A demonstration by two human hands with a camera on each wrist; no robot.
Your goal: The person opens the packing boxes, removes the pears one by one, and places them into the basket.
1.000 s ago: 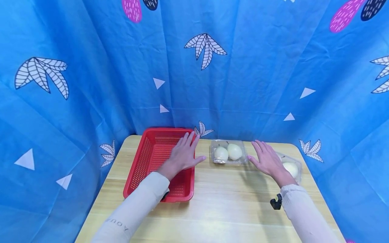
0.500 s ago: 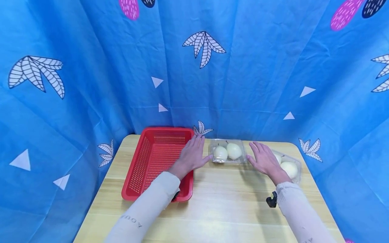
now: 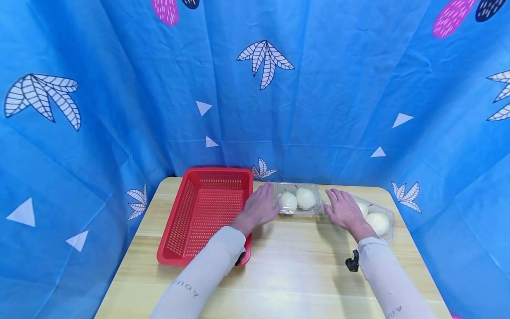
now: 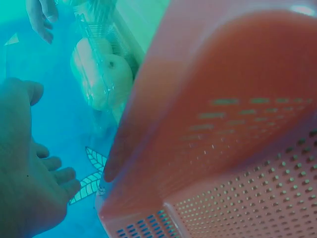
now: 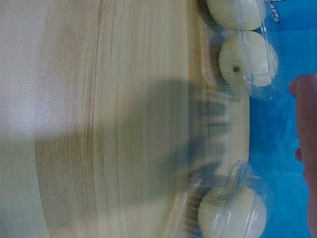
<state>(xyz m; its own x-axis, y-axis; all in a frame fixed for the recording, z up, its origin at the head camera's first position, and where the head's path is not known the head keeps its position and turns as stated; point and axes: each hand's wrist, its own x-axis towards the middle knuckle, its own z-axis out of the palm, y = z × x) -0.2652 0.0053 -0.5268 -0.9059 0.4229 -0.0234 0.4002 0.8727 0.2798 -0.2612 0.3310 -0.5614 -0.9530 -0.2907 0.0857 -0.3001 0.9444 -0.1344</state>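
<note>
A clear plastic clamshell box (image 3: 317, 201) at the back of the table holds two pale pears (image 3: 305, 199) with dark stems. My left hand (image 3: 260, 207) hovers just left of this box, fingers extended and nothing held. On the box's other side, my right hand (image 3: 343, 210) is also empty, its fingers loosely stretched. Partly behind the right hand lies a second clear box (image 3: 389, 212) with pale pears (image 3: 377, 223). In the right wrist view both boxes appear, and only the edge of that hand shows.
A red perforated plastic basket (image 3: 217, 170) stands on the left of the wooden table (image 3: 287, 274), under the left forearm. A blue patterned curtain (image 3: 334, 110) hangs behind the table and along both sides.
My left hand has moved right, from over the basket to the left side of the middle box. The right hand has shifted slightly left. Boxes and basket stay in place.
</note>
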